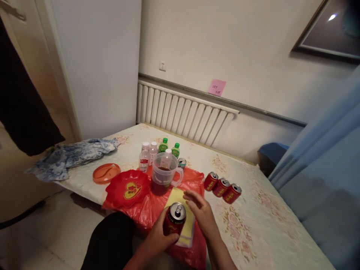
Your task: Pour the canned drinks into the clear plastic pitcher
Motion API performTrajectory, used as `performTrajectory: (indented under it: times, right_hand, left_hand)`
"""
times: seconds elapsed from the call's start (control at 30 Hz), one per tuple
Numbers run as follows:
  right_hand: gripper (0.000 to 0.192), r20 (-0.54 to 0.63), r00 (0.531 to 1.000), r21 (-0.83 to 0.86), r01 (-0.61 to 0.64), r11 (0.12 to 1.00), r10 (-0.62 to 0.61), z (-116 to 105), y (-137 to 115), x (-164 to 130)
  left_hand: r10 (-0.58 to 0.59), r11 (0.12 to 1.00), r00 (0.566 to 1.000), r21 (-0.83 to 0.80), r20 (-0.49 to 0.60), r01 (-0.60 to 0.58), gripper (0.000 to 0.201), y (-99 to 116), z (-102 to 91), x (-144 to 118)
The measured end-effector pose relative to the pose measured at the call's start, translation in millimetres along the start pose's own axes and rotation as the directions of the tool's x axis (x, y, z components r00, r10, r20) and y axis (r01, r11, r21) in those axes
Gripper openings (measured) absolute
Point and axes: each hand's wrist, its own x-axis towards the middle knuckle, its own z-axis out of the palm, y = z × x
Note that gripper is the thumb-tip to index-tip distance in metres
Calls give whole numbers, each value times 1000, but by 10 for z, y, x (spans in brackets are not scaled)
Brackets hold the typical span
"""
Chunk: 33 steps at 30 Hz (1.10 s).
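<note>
My left hand (161, 234) is wrapped round a dark red drink can (174, 219), held upright low in front of me; the opening in its top shows dark. Just to the right, my right hand (201, 210) hovers with fingers stretched out and nothing in them, over a yellow cloth (185, 234). That cloth lies on a red plastic bag (152, 210). Beyond my hands stands a clear plastic jug (164, 176) with dark brown liquid in its lower part. Three red cans (222, 187) stand in a row to the right, their tops facing up.
A red scalloped plate (112, 191) and an orange lid (106, 173) lie on the left. Behind the jug are white-capped bottles (144, 159), green-capped bottles (175, 150) and a teal can (182, 162). A blue-patterned cloth (78, 155) lies at the left edge; a radiator (182, 114) is behind.
</note>
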Motion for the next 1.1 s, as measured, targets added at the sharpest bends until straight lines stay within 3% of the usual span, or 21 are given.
performTrajectory:
  times: [0.1, 0.17, 0.37, 0.53, 0.8, 0.97, 1.1]
  right_hand:
    - [44, -171, 984, -46, 47, 998, -55, 10, 108, 437]
    - [44, -216, 972, -71, 77, 995, -91, 49, 173, 708]
    - [42, -51, 995, -59, 77, 995, -80, 301, 279, 1164]
    - [46, 1, 999, -5, 40, 999, -40, 467, 315, 1242]
    - [40, -186, 982, 82, 29, 996, -14, 709, 267, 1211]
    - [39, -275, 961, 127, 70, 989, -33, 647, 47, 1174]
    - [38, -327, 943, 135, 117, 984, -68, 489, -209, 1126]
  left_hand:
    - [-37, 999, 998, -14, -49, 36, 84, -52, -108, -2]
    - [-41, 999, 997, -28, -68, 39, 83, -102, -170, -5]
    - [-114, 987, 987, -124, -117, 99, 84, -295, -288, -24]
    - [-123, 985, 985, -138, -125, 105, 84, -387, -353, -50]
    - [-155, 983, 982, -120, -112, 141, 83, -325, -422, -113]
    - [-186, 980, 971, -105, -150, 172, 86, -352, -418, -158]
    - [-165, 980, 979, -131, -119, 149, 83, -303, -399, -173]
